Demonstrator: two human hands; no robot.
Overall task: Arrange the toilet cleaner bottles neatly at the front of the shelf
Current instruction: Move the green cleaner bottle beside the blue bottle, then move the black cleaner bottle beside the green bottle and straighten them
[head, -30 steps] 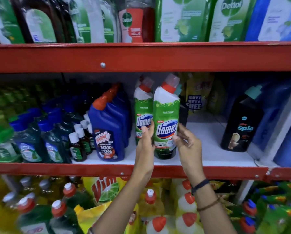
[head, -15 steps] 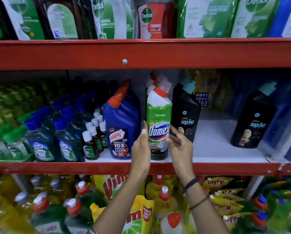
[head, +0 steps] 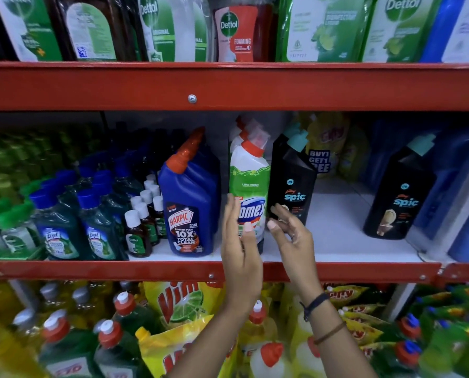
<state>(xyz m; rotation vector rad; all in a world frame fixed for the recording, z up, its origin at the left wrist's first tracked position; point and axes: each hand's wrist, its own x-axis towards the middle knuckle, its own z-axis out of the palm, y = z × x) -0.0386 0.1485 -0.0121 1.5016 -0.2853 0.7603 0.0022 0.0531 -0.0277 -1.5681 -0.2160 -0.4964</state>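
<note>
A green and white Domex toilet cleaner bottle [head: 249,184] with a red cap stands upright at the front of the middle shelf [head: 337,238], more Domex bottles lined behind it. A blue Harpic bottle [head: 189,205] stands to its left, a black Spic bottle [head: 292,184] to its right, and another Spic bottle [head: 401,197] farther right. My left hand [head: 240,241] is in front of the Domex bottle's lower left, fingers straight and apart. My right hand [head: 290,236] hovers at its lower right, fingers loosely spread, holding nothing.
Small Dettol bottles [head: 143,225] and green Lizol bottles [head: 59,225] fill the shelf's left. White shelf surface shows between the two Spic bottles. Dettol packs line the upper shelf [head: 228,85]. Vim pouches [head: 181,301] and dish-liquid bottles crowd the shelf below.
Both hands have let go of the Domex bottle and drawn back slightly; it now stands at the shelf front. The view has shifted, showing the Spic bottle beside it.
</note>
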